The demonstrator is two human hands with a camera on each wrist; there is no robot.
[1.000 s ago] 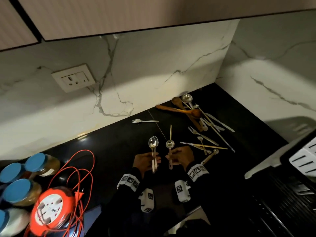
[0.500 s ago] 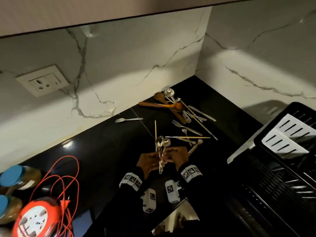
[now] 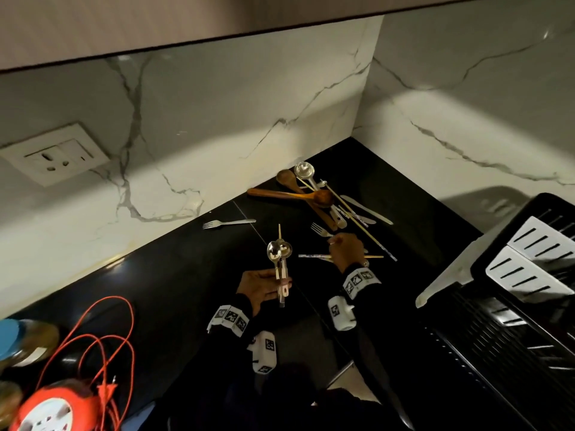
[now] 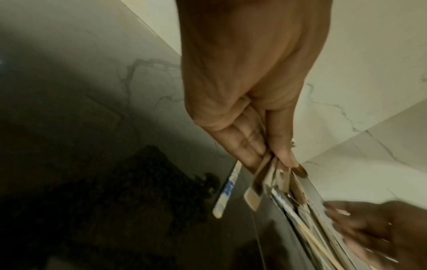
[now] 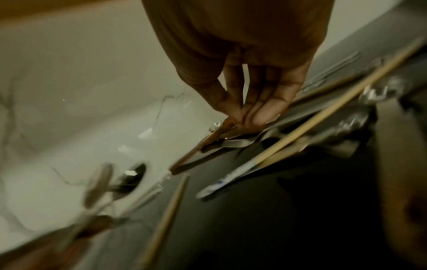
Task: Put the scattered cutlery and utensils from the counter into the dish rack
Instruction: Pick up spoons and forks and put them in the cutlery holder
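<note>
Left hand (image 3: 263, 287) now grips both spoons (image 3: 278, 253) alone, upright above its fist; right hand (image 3: 347, 251), freed from the spoon it held, reaches with loose, empty fingers over the scattered cutlery (image 3: 323, 197) beyond, dish rack (image 3: 510, 306) still unloaded

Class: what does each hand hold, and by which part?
Left hand grips two spoons by their handles, bowls up. Right hand reaches among cutlery; any hold cannot be told.
</note>
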